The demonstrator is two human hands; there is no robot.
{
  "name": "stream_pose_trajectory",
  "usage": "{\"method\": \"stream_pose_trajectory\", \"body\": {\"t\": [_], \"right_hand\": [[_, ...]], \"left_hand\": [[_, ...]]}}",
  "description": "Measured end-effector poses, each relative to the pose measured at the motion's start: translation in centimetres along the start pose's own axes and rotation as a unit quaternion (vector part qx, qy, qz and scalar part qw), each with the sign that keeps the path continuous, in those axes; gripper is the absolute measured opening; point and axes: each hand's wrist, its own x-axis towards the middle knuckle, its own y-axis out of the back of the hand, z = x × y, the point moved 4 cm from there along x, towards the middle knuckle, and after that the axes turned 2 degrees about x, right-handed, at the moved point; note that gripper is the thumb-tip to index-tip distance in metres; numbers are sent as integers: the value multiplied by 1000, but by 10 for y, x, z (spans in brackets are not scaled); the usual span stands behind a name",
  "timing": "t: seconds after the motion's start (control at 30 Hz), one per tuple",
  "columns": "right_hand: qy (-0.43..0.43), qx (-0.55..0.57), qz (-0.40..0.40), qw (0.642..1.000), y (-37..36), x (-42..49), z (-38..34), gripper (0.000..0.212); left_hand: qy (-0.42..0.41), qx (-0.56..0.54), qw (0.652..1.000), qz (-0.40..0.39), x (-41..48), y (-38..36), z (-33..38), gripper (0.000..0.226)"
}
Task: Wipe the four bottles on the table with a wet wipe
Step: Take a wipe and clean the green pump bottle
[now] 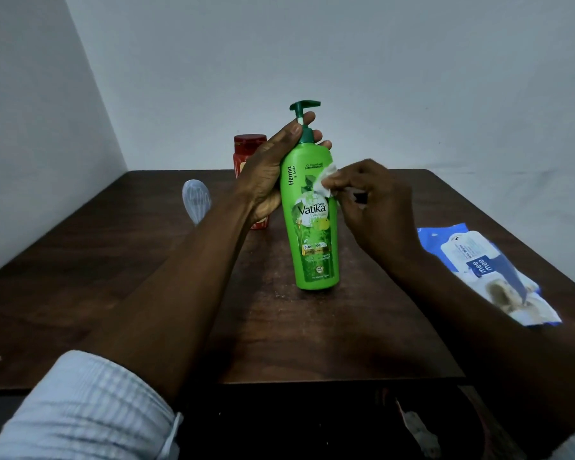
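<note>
My left hand [266, 174] gripping the green Vatika shampoo bottle [314, 214] upright at desk [312, 327] centre, my right hand [372, 200] pinching a wet wipe [326, 180] against its label, wipes pack [488, 273] right, red jar [249, 151] far behind.

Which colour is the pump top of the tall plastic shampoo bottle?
Dark green pump top, darker than the bright green bottle; head view.

Green pump bottle [314, 207], "Vatika" label facing the camera, stands upright mid-worktop with its dark green pump head pointing right; a white wet wipe [326, 180] is pressed against its upper right shoulder. Red bottle [249, 151] with a red cap stands behind and to the left, partly hidden. A clear, pale bottle [196, 200] sits further left, details blurred.
</note>
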Motion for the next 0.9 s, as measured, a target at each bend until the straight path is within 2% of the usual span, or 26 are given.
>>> {"method": "stream_pose_trajectory", "body": {"t": [0.2, 0.33, 0.57, 0.9], "right_hand": [[-23, -4, -59, 998, 7, -50, 2, 11], [-40, -15, -115, 992, 10, -80, -2, 21], [-37, -45, -189, 980, 18, -93, -8, 19], [-7, -29, -102, 994, 8, -43, -10, 26]], "left_hand": [[0, 7, 1000, 2, 0, -1, 1, 28], [0, 12, 1000, -1, 2, -3, 0, 29], [-4, 21, 1000, -10, 2, -10, 0, 27], [-1, 32, 999, -6, 0, -9, 0, 28]]}}
